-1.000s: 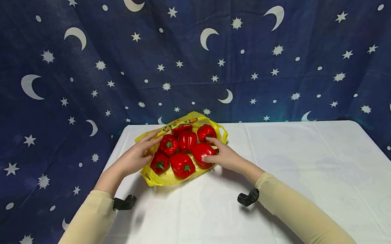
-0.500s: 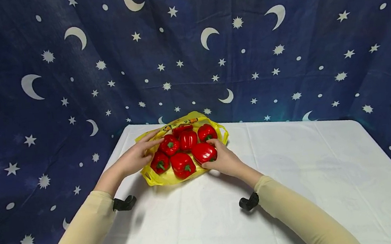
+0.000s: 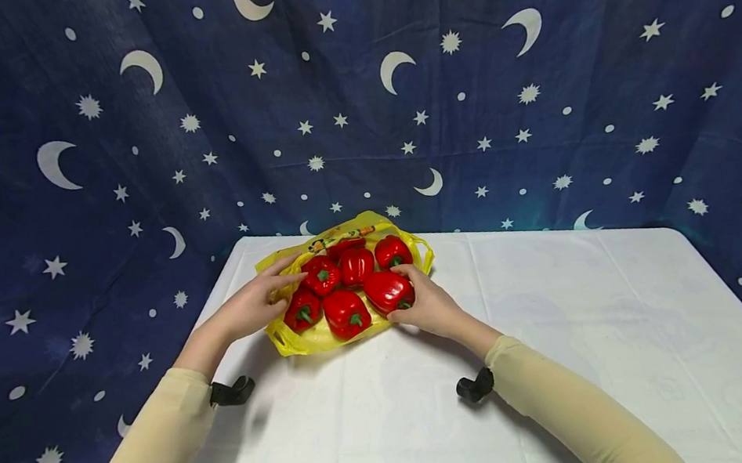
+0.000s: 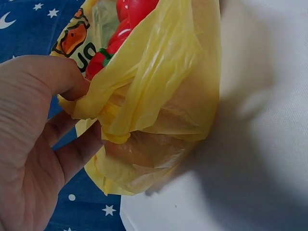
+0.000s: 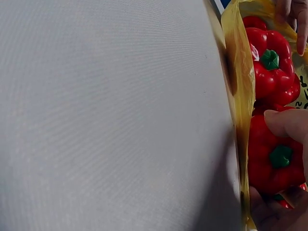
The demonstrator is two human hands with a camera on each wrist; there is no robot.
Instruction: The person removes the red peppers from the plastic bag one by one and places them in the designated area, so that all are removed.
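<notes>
A yellow plastic bag (image 3: 321, 340) lies spread at the table's far edge with several red bell peppers in it. My right hand (image 3: 428, 306) grips the front right bell pepper (image 3: 388, 291), thumb on one side and fingers on the other. Its green stem faces my thumb in the right wrist view. At the bag's left rim is my left hand (image 3: 249, 305); its thumb and fingers hold the bag's edge in the left wrist view. Beside the gripped one sits another bell pepper (image 3: 347, 314), stem toward me. Further bell peppers, such as the left one (image 3: 304, 309), fill the bag.
A white cloth covers the table (image 3: 399, 433). Behind it hangs a dark blue curtain (image 3: 471, 130) with moons and stars. Black straps (image 3: 231, 392) circle both wrists.
My right hand has closed round the front right bell pepper, and its stem has turned toward me. My left hand has shifted slightly left with the bag's rim.
</notes>
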